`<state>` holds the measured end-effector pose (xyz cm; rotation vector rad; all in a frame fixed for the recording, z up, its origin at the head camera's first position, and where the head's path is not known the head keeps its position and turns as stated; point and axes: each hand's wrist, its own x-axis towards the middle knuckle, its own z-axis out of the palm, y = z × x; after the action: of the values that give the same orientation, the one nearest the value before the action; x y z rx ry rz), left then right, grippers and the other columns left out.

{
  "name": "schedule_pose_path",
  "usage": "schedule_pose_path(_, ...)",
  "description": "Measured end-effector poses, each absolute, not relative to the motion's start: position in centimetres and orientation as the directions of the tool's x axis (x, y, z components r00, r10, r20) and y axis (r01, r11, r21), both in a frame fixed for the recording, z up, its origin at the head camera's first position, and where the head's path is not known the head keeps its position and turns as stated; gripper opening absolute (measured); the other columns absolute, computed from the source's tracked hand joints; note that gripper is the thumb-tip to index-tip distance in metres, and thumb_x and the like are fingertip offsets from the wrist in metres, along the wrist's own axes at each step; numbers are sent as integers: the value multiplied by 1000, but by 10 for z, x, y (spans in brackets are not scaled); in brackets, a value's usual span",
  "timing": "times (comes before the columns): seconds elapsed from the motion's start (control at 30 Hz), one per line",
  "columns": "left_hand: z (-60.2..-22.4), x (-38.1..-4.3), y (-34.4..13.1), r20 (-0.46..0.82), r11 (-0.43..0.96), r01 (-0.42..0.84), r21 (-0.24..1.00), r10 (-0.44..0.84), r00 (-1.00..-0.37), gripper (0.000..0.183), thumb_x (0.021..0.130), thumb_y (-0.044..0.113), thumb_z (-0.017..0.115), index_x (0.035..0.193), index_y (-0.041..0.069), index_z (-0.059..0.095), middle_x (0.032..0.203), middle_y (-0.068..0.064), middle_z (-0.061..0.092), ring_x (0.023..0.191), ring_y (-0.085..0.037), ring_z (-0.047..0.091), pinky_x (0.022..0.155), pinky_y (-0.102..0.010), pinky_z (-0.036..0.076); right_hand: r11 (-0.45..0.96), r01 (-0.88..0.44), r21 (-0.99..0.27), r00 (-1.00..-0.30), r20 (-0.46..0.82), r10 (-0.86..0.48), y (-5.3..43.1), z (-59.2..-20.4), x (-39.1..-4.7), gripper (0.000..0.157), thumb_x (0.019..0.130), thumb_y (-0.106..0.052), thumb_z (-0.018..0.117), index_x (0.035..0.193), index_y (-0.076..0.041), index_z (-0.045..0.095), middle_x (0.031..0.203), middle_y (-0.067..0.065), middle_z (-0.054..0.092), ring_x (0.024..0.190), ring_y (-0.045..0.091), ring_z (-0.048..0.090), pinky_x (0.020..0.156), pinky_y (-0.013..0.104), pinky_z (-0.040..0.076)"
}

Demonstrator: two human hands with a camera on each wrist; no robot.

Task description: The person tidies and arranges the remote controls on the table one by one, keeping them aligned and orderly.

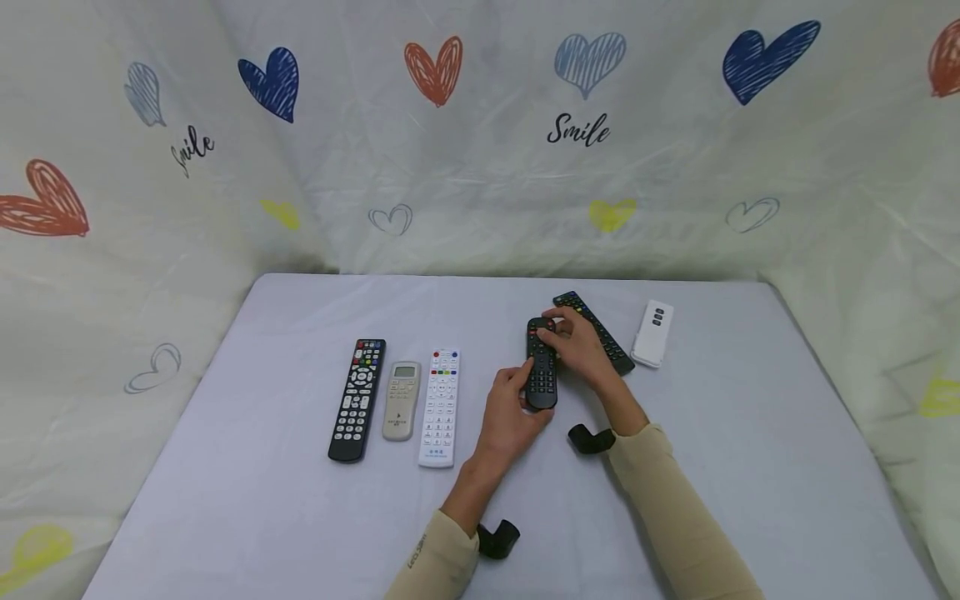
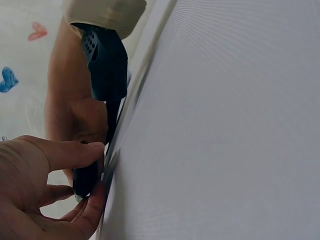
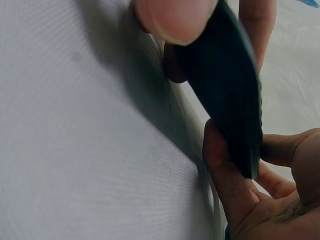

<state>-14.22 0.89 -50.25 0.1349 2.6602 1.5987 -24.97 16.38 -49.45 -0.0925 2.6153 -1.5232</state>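
Both hands hold a small black remote control (image 1: 542,375) above the table, right of the middle in the head view. The left hand (image 1: 512,423) pinches its near end between thumb and fingers. At the far end, the right hand (image 1: 579,348) grips the remote, its thumb lying over the upper buttons. In the left wrist view, the left hand (image 2: 30,187) has thumb and fingers on either side of the dark remote (image 2: 86,177). The remote (image 3: 227,95) looks tilted in the right wrist view, with a right fingertip (image 3: 175,17) close to the lens.
Left of the hands lie a long black remote (image 1: 357,400), a small beige remote (image 1: 402,402) and a white remote (image 1: 439,408). Behind the right hand lies another black remote (image 1: 611,346), beside a white one (image 1: 654,335). A patterned cloth (image 1: 465,167) hangs behind the table.
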Motion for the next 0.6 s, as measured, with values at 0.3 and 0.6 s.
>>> schedule_pose_path(0.3, -505, -142, 7, 10, 473, 55, 879, 97, -995, 82, 85, 19, 87, 156, 8, 47, 141, -17, 55, 109, -16, 60, 89, -24, 57, 507, 4, -862, -992, -67, -105, 162, -495, -248, 43, 103, -20, 66, 142, -6, 57, 114, 24, 70, 82, 17, 58, 66, 25, 48)
schedule_pose_path(0.6, -507, -140, 6, 32, 451, 59, 891, 67, -997, 77, 86, 21, 86, 153, 7, 51, 138, -17, 57, 108, -17, 60, 87, -24, 57, 494, 0, -870, -991, -65, -114, 161, -495, -247, 43, 103, -19, 66, 142, -4, 57, 116, 26, 70, 83, 16, 58, 65, 23, 49)
